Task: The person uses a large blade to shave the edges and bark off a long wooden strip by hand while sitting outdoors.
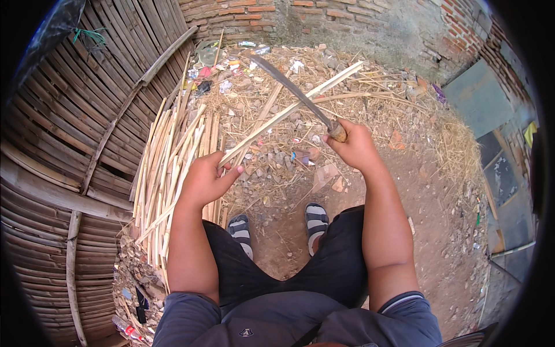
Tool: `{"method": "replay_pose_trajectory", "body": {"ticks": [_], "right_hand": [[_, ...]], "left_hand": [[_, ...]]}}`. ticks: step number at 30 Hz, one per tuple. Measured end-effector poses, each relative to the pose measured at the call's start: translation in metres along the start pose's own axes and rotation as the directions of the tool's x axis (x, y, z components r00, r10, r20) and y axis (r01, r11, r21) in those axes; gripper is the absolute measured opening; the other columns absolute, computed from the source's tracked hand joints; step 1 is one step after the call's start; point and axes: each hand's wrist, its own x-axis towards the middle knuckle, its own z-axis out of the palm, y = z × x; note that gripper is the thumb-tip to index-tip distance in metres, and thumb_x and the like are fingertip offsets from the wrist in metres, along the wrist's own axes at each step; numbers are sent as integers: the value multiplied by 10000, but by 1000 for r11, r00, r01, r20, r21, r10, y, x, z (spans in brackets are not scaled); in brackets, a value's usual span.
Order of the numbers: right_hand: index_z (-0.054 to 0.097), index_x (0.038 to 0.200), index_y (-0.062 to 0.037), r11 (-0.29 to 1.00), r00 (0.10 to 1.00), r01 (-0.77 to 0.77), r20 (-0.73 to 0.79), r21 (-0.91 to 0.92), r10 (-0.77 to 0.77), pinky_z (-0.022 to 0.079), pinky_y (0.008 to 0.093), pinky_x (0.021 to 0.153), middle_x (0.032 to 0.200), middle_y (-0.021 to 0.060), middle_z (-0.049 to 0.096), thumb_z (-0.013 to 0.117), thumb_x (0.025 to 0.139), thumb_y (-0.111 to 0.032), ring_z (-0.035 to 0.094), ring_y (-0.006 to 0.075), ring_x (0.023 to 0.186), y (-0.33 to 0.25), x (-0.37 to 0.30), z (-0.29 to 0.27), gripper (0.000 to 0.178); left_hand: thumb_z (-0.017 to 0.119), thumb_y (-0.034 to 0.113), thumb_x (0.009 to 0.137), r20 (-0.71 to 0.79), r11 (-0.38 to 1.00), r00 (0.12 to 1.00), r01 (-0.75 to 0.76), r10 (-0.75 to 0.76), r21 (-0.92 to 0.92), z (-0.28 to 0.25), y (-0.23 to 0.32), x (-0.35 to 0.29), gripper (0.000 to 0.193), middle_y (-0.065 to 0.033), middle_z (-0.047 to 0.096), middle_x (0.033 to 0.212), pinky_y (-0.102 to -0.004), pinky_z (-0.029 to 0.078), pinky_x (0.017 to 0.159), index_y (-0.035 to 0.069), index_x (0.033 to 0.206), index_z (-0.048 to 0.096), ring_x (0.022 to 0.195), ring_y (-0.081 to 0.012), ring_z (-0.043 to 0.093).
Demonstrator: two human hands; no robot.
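Note:
My left hand (209,178) is closed round a long pale bamboo strip (272,120), which slants up and away to the right. In my right hand (354,144) is the wooden handle of a machete (298,93). Its long, dark, slightly curved blade points to the far left and crosses the strip, above it in the picture; whether the two touch, I cannot tell. A pile of split bamboo strips (173,168) lies on the ground left of my left hand, partly hidden by my forearm.
Bamboo slat walling (75,115) rises on the left, and a brick wall (347,23) stands at the back. Shavings, stones and litter (225,87) cover the ground ahead. Dry straw (459,141) is heaped at the right near grey panels (480,98). My sandalled feet (316,220) are below.

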Motion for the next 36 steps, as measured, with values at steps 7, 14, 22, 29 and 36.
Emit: {"method": "replay_pose_trajectory", "body": {"ticks": [7, 14, 22, 29, 36], "right_hand": [[732, 1021, -96, 935, 940, 311, 204, -172, -275, 573, 485, 750, 867, 195, 743, 817, 837, -263, 731, 395, 825, -33, -18, 25, 263], [729, 1001, -71, 1000, 998, 23, -53, -7, -23, 553, 481, 722, 841, 203, 736, 829, 859, -308, 723, 403, 804, 1, -2, 1, 294], [740, 1024, -126, 933, 942, 322, 157, -161, -298, 560, 482, 721, 845, 165, 744, 821, 857, -326, 721, 387, 792, -26, -16, 25, 273], [732, 1041, -82, 998, 998, 58, -28, -39, -59, 554, 476, 714, 846, 176, 742, 828, 859, -301, 723, 385, 795, 2, -2, -3, 300], [729, 1027, -77, 965, 969, 245, 62, -91, -240, 559, 475, 726, 854, 183, 739, 831, 861, -300, 723, 397, 811, -17, -14, 18, 296]], "left_hand": [[846, 333, 905, 16, 999, 1000, -2, 2, -44, 8, 0, -1, 415, -52, 534, 622, -342, 425, 546, -7, 815, 626, 577, -134, 492], [834, 407, 894, -5, 999, 999, 32, -32, 6, -5, -4, 1, 466, -135, 616, 658, -391, 485, 584, -28, 875, 669, 582, -247, 603], [838, 403, 892, -8, 999, 1000, 16, -17, -45, 5, -4, -1, 462, -132, 621, 664, -388, 478, 574, -29, 876, 672, 580, -238, 601], [836, 407, 893, -11, 1000, 1000, 18, -18, 0, -3, -7, 0, 464, -147, 618, 668, -399, 485, 584, -25, 868, 669, 582, -268, 608], [831, 421, 897, -20, 999, 1000, 9, -10, -32, 1, -4, 1, 484, -149, 618, 664, -395, 477, 581, -28, 847, 659, 583, -266, 600]]}}
